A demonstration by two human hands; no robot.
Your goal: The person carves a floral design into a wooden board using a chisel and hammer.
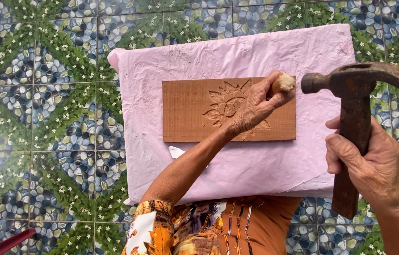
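Board (190, 111) is a reddish-brown rectangle, fine grain, with a half-carved flower right under my left hand (256, 106). It lies flat on a pink sheet (237, 170). My left fingers are clamped tight round a chisel (284, 82); only its frayed wooden butt shows above my fist. My right hand (367, 165) is closed on the hammer (355, 118) handle, rusty head just right of the chisel butt, not touching.
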